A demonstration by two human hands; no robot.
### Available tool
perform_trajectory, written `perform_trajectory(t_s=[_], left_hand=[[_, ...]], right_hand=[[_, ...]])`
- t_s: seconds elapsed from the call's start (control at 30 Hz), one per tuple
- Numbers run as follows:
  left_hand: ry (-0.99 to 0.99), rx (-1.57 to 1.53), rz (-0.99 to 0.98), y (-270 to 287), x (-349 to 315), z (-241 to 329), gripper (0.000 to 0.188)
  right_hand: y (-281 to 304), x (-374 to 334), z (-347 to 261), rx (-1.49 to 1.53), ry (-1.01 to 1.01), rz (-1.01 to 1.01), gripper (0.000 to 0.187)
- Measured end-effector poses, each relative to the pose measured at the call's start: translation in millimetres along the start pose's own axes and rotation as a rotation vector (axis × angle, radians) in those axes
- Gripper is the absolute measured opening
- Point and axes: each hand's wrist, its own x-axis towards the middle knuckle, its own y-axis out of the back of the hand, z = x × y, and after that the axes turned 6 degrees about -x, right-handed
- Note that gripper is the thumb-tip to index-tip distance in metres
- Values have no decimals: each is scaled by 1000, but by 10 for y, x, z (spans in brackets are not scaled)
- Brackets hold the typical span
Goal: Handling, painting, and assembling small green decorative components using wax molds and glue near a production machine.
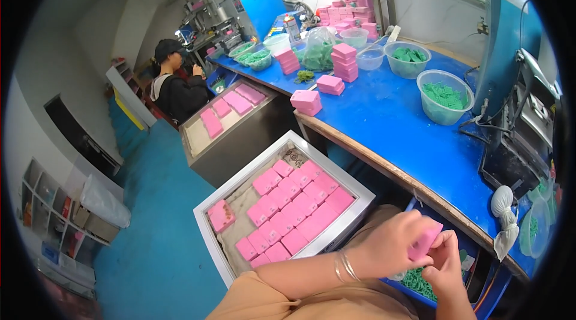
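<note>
My left hand (pixel 393 245), with thin bangles at the wrist, is closed round a pink block (pixel 425 241) tilted up over my lap. Close against the block's right side is my right hand (pixel 447 263), its fingers curled in and thumb drawn toward them. Whatever lies between those fingertips, if anything, is too small to make out. Below both hands sits a blue bin (pixel 393 284) holding green pieces (pixel 419 284), partly hidden by my hands.
To the left, a white-framed tray (pixel 210 247) carries rows of pink blocks (pixel 294 241). The blue bench (pixel 384 116) ahead holds pink stacks (pixel 345 62), bowls of green pieces (pixel 444 96) and a machine (pixel 510 80) at right. A person (pixel 174 83) in black sits farther back.
</note>
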Motion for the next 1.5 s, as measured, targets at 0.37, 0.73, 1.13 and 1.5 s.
perform_trajectory(t_s=[0.37,0.73,1.13,1.5], left_hand=[[15,-643,-116,-293,10,-33,36],[430,-1858,14,-365,36,-194,36],[361,-878,163,-261,16,-33,57],[42,-868,27,-356,-2,-76,68]], right_hand=[[195,-132,48,-915,174,15,17],[291,-192,106,754,93,-58,33],[855,33,187,118,-229,248,30],[507,-204,-44,708,-259,123,26]])
